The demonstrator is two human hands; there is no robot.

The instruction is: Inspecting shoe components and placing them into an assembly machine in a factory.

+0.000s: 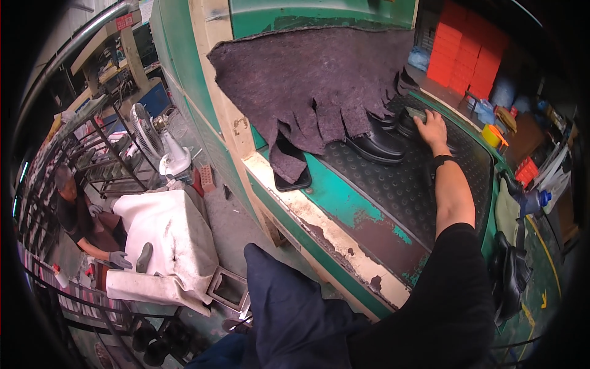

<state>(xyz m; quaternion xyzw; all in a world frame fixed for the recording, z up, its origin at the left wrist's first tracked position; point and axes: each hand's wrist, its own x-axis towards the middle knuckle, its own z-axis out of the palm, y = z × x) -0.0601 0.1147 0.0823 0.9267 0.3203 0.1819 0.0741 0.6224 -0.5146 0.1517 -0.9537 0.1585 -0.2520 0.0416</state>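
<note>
My right hand [432, 130], with a dark band on its wrist, reaches over the studded black belt [393, 190]. Its fingers curl down onto a black shoe [407, 125] with a grey-green piece at its top. Part of that shoe is hidden behind the fingers. Just left of it another black shoe [376, 147] rests on the belt, partly under the slit edge of a purple-brown felt curtain [313, 80]. A dark sole-like piece [289, 163] pokes out below the curtain's left corner. My left hand is out of the picture.
Left of the green machine, a person in grey gloves [120, 259] sits by a white-covered bench [163, 227] bearing a grey-green foot-shaped piece [144, 258]. A fan [160, 141] stands behind. Black shoes [510, 277] hang at the right; orange boxes [464, 49] are stacked beyond.
</note>
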